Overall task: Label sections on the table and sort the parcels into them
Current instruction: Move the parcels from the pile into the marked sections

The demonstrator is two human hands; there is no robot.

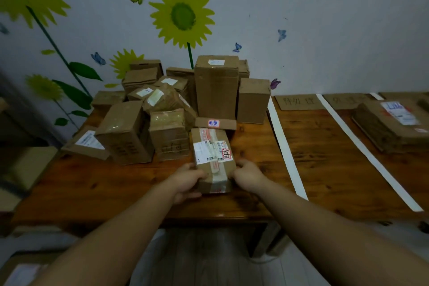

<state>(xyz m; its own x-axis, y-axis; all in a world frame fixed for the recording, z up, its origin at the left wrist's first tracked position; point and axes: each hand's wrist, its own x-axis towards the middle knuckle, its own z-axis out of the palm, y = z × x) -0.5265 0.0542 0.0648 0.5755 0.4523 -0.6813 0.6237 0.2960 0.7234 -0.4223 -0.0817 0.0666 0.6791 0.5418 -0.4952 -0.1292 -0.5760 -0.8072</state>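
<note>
Sections marked: strips (285, 146) and labels (299, 101) lay on the bench (325, 158). Sorted: one box (392, 123), right. Pile (162, 111), left, was unsorted. Left grip (185, 181) and right grip (249, 175) clasped a parcel (212, 158) before the pile.

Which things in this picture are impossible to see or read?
- Head view: writing on the cardboard signs is too blurred.
- Head view: rear parcels hidden behind the tall box.
- Head view: right parcel cut off by the frame edge.
- Head view: fingertips of the left hand hidden under the held parcel.
</note>
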